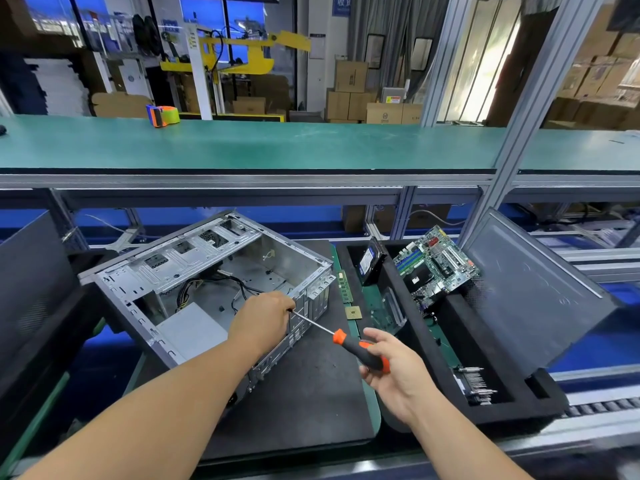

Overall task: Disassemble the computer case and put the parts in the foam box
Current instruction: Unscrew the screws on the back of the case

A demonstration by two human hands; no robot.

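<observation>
Head view: right hand (388, 368) curls round the handle of an orange-black screwdriver (360, 349); left hand (263, 318), fingers bent, pinches its shaft by the rear wall of the open computer case (194, 271) at 9 o'clock. Foam box (485, 368), at 3 o'clock, holds a motherboard (436, 261) and a hard drive (369, 263).

The computer case (221, 271) is bare, dull-grey sheet metal, the screwdriver (346, 341) has a shiny steel shaft and a black-and-orange rubbery handle, the foam box (460, 327) is matt black, porous foam, and the mat (311, 393) under the case looks dark and matt
</observation>
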